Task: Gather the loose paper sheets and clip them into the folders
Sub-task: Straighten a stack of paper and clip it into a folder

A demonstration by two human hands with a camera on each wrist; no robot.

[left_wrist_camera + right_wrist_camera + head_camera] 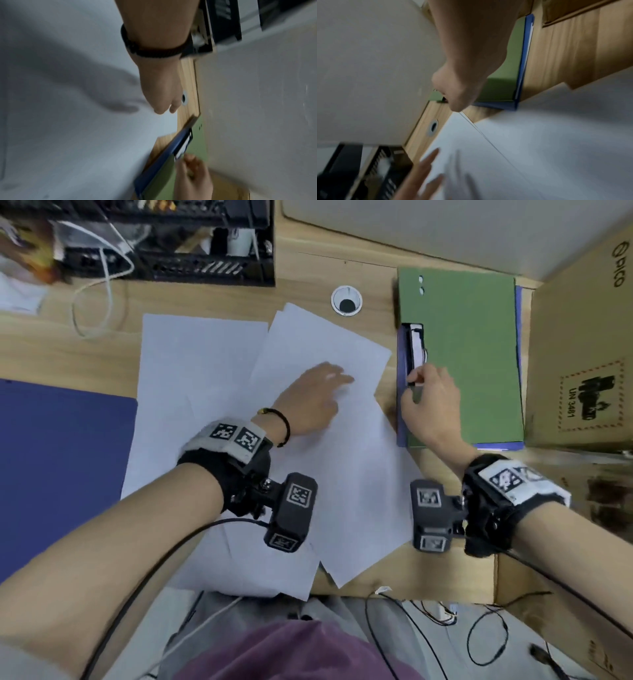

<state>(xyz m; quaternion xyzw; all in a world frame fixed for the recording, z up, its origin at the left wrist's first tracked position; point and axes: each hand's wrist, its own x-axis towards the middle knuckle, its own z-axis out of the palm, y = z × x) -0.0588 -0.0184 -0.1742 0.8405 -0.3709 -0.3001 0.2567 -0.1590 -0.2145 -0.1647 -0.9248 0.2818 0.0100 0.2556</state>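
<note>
Loose white paper sheets lie fanned across the middle of the wooden desk, several overlapping at odd angles, plain and unmarked, the nearest corners hanging over the near desk edge. The left hand is on the topmost sheet, fingers spread fairly flat and straight, though blurred; the left wrist view is too smeared to show whether the fingertips press down.

Over on the right, just beside the sheets, sits the green folder, closed flat and stacked on a blue folder whose edge peeks out along the left and near sides. At the green folder's left edge is a black and white clip, and the right hand has it: thumb and fingers curled in a pinch on the clip's near end.

Now the surroundings. At far left stands a black mesh organiser with a white cable looping out in front of it. A round cable grommet sits in the desk between the sheets and the far wall. A dark blue mat covers the left side of the desk. A cardboard box with printed markings stands at far right, touching the folders. Black cables trail below the near edge.
</note>
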